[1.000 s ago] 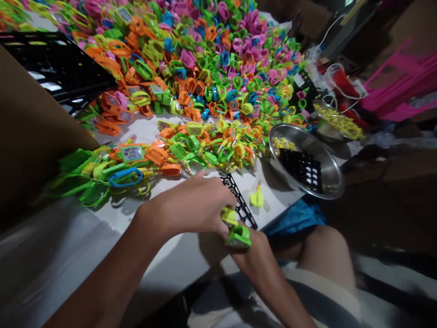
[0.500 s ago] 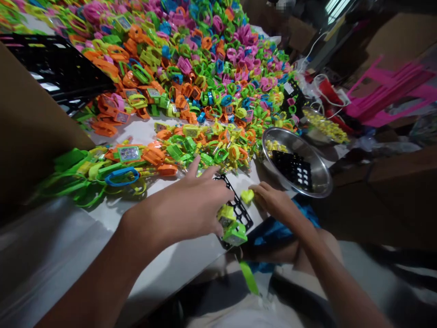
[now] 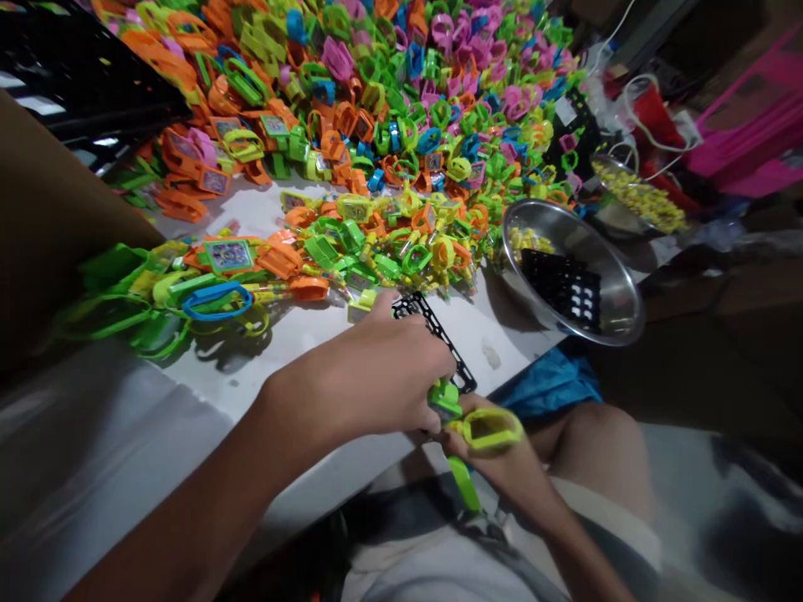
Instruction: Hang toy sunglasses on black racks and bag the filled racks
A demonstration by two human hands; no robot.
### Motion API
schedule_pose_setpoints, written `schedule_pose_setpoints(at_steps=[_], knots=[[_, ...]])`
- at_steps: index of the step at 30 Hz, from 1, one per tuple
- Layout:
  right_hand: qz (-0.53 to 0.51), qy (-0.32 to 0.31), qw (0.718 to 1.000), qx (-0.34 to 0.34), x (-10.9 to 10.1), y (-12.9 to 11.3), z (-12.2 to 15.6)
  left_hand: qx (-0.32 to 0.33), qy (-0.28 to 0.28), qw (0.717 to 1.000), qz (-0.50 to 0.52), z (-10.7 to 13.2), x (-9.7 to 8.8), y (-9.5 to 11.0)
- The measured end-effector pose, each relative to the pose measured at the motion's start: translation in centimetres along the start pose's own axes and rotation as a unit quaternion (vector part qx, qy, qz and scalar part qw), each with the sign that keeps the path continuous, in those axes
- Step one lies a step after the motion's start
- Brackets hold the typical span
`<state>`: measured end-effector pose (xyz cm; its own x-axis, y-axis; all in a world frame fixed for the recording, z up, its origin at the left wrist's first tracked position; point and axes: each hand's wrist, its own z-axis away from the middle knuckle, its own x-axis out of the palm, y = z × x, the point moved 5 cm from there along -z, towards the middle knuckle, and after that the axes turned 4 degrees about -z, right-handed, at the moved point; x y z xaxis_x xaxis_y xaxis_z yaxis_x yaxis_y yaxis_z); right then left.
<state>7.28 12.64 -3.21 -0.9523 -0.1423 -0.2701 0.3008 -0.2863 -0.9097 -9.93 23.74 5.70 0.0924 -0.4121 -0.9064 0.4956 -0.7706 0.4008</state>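
Covering pt. of blk rack (image 3: pixel 447 341), L hand (image 3: pixel 395 364) hides own grip.

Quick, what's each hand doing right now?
Left hand: curled over the black holed tray; fingertips hidden, so I can't tell its grip.
Right hand: closed, holding a yellow ring-shaped toy.

The toy watch (image 3: pixel 502 438) I held was yellow; my lattice tray (image 3: pixel 447 343) was black — and my watch heap (image 3: pixel 339 58) mixed orange, green, pink, yellow and blue.
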Motion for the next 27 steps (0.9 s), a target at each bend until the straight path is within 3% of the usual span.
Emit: schedule_pose_setpoints(at_steps=[4,9,15,27], knots=[[0.033,0.006,0.999,-0.026,-0.2,-0.4,-0.6,0.000,0.000,1.000,0.000,0.0,-0.2,0.3],[0.105,0.015,0.994,-0.013,-0.8,-1.1,-0.3,-0.001,0.012,1.000,-0.005,0.0,0.1,0.4],[0.191,-0.046,0.980,-0.027,0.0,-2.3,-0.1,-0.010,-0.007,1.000,-0.007,0.0,0.3,0.4],[0.223,-0.062,0.972,-0.028,1.8,-2.3,-0.1,-0.012,-0.001,1.000,-0.018,0.2,0.2,0.3]])
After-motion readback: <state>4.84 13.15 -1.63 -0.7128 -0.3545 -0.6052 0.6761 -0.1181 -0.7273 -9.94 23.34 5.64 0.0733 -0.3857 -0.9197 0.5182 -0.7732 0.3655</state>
